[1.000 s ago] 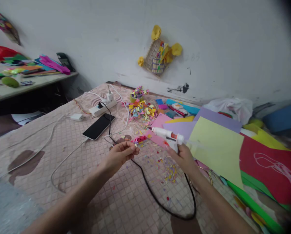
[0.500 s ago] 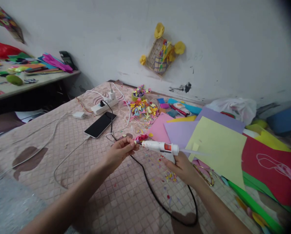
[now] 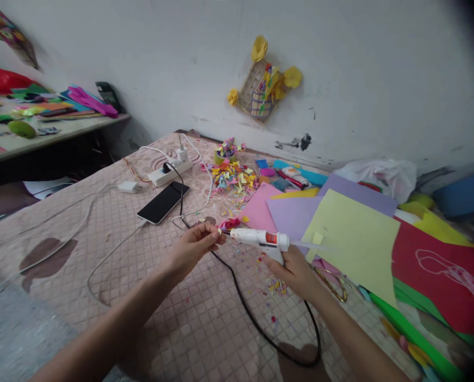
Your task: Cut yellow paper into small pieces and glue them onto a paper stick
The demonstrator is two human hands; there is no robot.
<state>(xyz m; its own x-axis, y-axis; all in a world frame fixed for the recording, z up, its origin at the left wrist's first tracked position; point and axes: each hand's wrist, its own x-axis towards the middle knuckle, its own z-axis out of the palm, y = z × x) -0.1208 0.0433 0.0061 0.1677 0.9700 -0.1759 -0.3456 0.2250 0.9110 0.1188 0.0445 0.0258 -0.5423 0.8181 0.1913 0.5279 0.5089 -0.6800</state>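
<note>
Shifted leftward, the right hand (image 3: pixel 295 270) grips a white plastic glue gun (image 3: pixel 255 237) beside the left hand's (image 3: pixel 195 245) pinched cream scrap (image 3: pixel 220 232) (unattached, glue unconfirmed).

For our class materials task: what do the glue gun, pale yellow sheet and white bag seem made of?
Glue gun: probably hard plastic, from its smooth, moulded white body.
Pale yellow sheet: paper, card or thin foam; flat and matte, so undecided.
White bag: likely thin plastic film, looking crumpled and filmy.
</note>
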